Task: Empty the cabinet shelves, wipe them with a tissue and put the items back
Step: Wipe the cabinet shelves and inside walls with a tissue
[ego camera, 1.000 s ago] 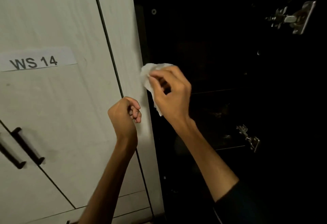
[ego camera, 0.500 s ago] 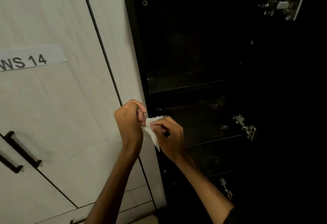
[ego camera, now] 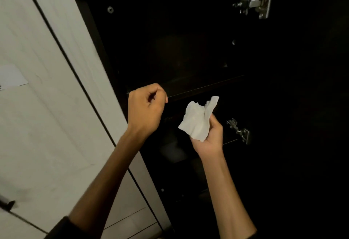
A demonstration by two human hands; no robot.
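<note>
A crumpled white tissue is held up in my right hand, in front of the dark open cabinet. My left hand is curled into a loose fist with nothing in it, just left of the tissue and in front of the front edge of a dark shelf. The cabinet interior is very dark; whatever sits on the shelves is hidden in shadow.
A pale closed cabinet door fills the left side, with a paper label and a black handle low down. Metal hinges sit at the upper right and mid right of the open cabinet.
The hands were together on the tissue half a second ago; they have parted, the right hand carrying the tissue to the right. The view has shifted towards the cabinet opening.
</note>
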